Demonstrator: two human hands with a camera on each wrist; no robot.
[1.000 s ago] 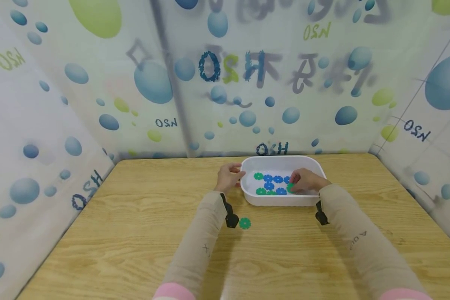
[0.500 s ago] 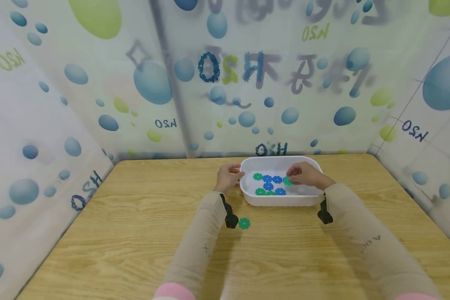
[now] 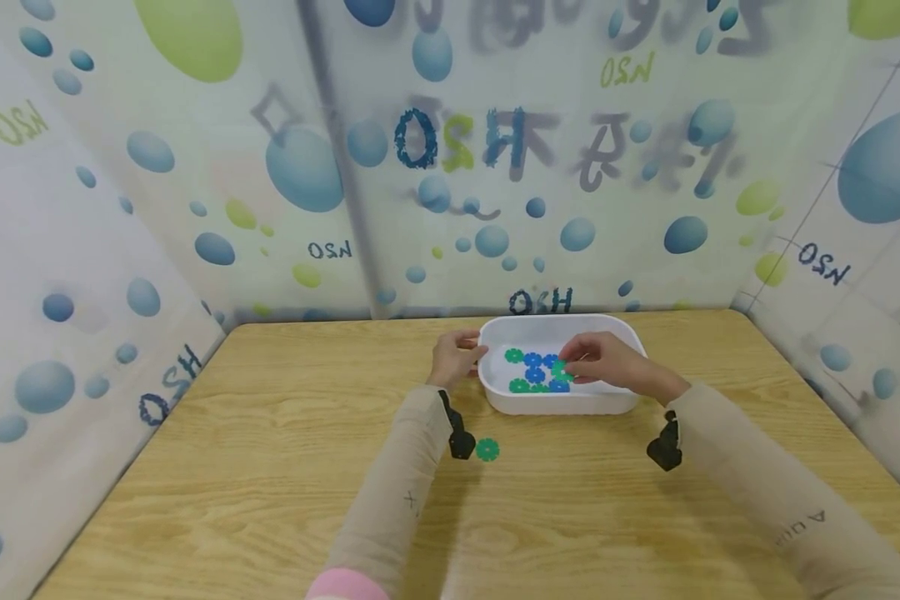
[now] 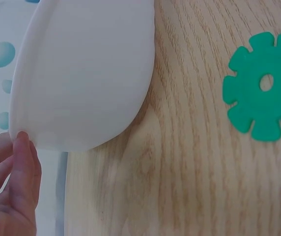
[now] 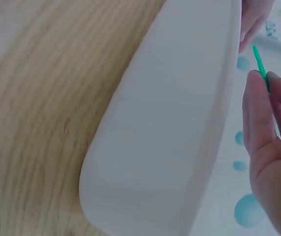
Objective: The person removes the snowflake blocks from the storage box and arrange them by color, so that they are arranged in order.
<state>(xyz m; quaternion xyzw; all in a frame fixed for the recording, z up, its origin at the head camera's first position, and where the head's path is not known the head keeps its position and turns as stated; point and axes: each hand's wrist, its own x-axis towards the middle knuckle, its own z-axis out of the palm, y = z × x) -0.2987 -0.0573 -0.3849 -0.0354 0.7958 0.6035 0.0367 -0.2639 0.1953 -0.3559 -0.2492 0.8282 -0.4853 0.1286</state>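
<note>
My left hand [image 3: 452, 358] grips the left end of a white plastic tub [image 3: 562, 404], its thumb on the rim in the left wrist view. Between thumb and fingers, my right hand [image 3: 607, 360] pinches a green notched disc [image 3: 562, 372] over the tub's inside. Edge-on, that green disc [image 5: 260, 61] stands up past the fingertips in the right wrist view. Several blue notched discs [image 3: 534, 375] and green ones [image 3: 514, 356] lie on the tub's floor, some partly behind the right hand and the front wall.
One more green notched disc [image 3: 487, 450] lies flat on the wooden table [image 3: 270, 467], in front of the tub. A patterned curtain [image 3: 390, 192] hangs behind the table's back edge.
My right hand, pinching the green disc, has moved left inside the tub, from its right part toward the middle. The left hand has stayed at the tub's left end.
</note>
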